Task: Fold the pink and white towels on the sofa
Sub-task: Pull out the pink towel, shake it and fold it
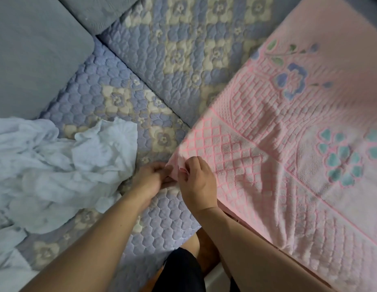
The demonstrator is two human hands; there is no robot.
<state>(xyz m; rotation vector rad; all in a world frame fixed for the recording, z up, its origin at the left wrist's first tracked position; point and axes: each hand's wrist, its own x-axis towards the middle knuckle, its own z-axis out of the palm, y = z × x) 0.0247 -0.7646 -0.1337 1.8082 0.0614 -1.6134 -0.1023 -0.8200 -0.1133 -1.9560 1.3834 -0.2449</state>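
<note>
Our left hand (150,175) and right hand (197,183): fingers curled, both pinching one corner of the pink towel (288,144), spread flat on the sofa (162,60); white towel (52,165): crumpled, left of our forearms.

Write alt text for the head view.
Both hands, left hand and right hand, pinch one corner of a spread pink towel on a quilted sofa cover. A crumpled white towel lies to the left.
</note>
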